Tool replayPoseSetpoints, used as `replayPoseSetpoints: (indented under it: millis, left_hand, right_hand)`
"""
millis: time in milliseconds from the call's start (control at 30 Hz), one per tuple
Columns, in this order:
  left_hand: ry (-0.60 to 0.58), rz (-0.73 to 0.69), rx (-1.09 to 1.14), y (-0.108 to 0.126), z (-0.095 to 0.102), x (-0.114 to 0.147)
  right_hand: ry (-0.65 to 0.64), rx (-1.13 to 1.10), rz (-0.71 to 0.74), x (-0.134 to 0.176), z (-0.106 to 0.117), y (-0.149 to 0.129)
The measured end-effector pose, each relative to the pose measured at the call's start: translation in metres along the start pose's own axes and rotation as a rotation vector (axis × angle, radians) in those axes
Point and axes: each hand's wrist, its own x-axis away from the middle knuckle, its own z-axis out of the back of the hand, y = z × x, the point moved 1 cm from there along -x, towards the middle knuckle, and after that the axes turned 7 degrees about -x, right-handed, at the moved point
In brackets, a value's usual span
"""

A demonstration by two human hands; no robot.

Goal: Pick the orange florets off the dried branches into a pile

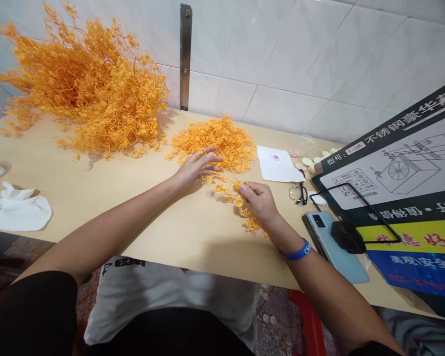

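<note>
My right hand [260,201], with a blue wristband [298,251] at its wrist, is closed on a sprig of small orange artificial-looking flowers [222,185]. Parts of the sprig stick out to the left of the fingers and more orange bits hang below the hand. With fingers stretched out, my left hand [198,168] hovers at the front edge of a low heap of the same orange flowers [218,141]; whether it touches them I cannot tell. A much larger orange bunch [96,94] lies at the back left.
Crumpled white tissue [20,207] lies at the left edge of the wooden table [163,227]. To the right are a white paper [282,168], glasses [299,194], a light blue phone [335,247] and a large printed box [400,183]. A metal bracket [185,59] runs up the tiled wall.
</note>
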Motion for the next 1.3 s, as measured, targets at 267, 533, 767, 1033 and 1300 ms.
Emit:
replayPoseSetpoints:
  millis: [267,533,767,1033,1300]
  left_hand:
    - [-0.268,-0.045,-0.024,-0.011,-0.006,0.004]
    - [0.070,-0.084,-0.053,-0.005,-0.003,0.000]
    - [0.375,-0.149,-0.195,0.005,0.027,-0.013]
    - [0.133,-0.293,-0.427,-0.001,0.012,0.000]
    - [-0.120,-0.293,-0.468,0.005,-0.002,0.011]
  right_hand:
    - [0.136,-0.002,0.021,-0.003,0.000,0.004]
    - [-0.052,0.052,-0.003,0.001,-0.002,0.000]
    - [-0.079,0.051,0.035,0.007,-0.004,-0.005]
    - [0.170,0.042,0.048,0.000,0.001,0.000]
    - [0.142,0.091,0.049,0.001,-0.003,-0.001]
